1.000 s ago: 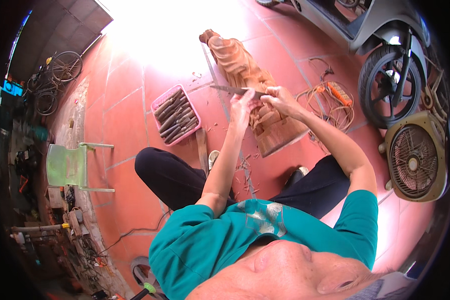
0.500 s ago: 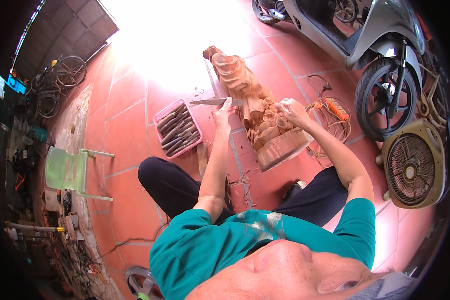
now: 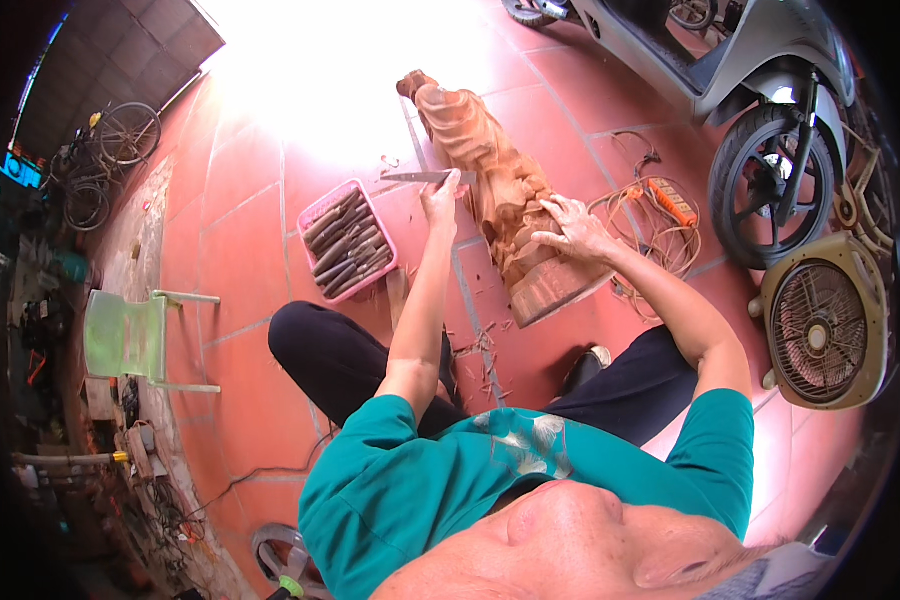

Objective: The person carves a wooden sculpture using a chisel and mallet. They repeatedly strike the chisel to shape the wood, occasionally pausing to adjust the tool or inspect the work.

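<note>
A carved wooden statue [image 3: 475, 140] lies on the tiled floor in front of me, its flat base towards me and its narrow end pointing away. My left hand [image 3: 438, 203] is closed on a flat, tapered grey blade [image 3: 410, 177]; I cannot make out its exact kind. The blade's right end meets the statue's left side in the picture; whether it touches is unclear. With fingers spread, my right hand [image 3: 576, 230] rests on the carved lower part near the base. Left of the statue, a pink basket [image 3: 304, 222] holds several dark-handled carving tools [image 3: 350, 245].
Wood shavings [image 3: 485, 345] are scattered between my legs. An orange power strip [image 3: 673, 203] with coiled cord lies right of the statue. Beyond it stand a grey scooter [image 3: 770, 120] and a box fan [image 3: 822, 320]. A green chair [image 3: 125, 335] is at the left.
My right hand has gone from curled fingers to spread ones lying on the statue. My left hand still grips the blade. The whole view has shifted slightly.
</note>
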`<state>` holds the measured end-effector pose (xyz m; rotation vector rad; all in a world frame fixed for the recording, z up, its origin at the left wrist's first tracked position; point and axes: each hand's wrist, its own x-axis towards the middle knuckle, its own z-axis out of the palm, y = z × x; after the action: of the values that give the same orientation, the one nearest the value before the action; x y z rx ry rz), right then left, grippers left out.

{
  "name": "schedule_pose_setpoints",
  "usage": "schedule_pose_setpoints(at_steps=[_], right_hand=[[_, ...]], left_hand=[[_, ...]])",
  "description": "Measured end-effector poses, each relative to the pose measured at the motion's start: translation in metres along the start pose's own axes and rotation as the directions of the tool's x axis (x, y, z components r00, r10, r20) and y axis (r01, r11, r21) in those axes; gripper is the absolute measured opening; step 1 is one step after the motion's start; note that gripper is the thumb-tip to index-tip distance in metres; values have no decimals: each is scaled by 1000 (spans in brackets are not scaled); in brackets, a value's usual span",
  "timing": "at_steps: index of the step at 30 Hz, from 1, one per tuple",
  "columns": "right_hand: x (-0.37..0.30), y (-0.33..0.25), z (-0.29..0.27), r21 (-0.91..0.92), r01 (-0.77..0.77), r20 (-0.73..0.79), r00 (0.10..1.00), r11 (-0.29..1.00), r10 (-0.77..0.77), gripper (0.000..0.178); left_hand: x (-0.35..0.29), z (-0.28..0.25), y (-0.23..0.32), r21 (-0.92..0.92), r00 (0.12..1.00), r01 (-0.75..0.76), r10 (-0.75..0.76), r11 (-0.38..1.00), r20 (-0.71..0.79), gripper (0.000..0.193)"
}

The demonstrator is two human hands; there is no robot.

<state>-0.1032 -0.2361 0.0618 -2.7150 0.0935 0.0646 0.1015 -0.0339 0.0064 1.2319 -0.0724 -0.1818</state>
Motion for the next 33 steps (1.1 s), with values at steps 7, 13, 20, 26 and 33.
schedule_pose_setpoints(at_steps=[7, 13, 20, 26, 33], right_hand=[[-4, 0, -3, -17, 23, 26, 999, 1000, -23, 96], [-7, -9, -11, -1, 2, 25, 1000, 1000, -2, 91], [-6, -8, -8, -22, 2, 11, 1000, 1000, -2, 90], [-7, -7, -8, -35, 12, 2, 1000, 999, -12, 90], [-1, -15, -6, -23, 61, -29, 998, 998, -61, 89]], left_hand=[[7, 3, -11, 17, 999, -8, 7, 1000, 40, 18], [9, 19, -15, 34, 990, -96, 91, 995, 110, 13], [-6, 32, -17, 365, 902, -431, 400, 825, 163, 9], [-21, 19, -9, 486, 920, -389, 304, 783, 246, 10], [10, 17, -9, 345, 936, -352, 321, 870, 145, 10]])
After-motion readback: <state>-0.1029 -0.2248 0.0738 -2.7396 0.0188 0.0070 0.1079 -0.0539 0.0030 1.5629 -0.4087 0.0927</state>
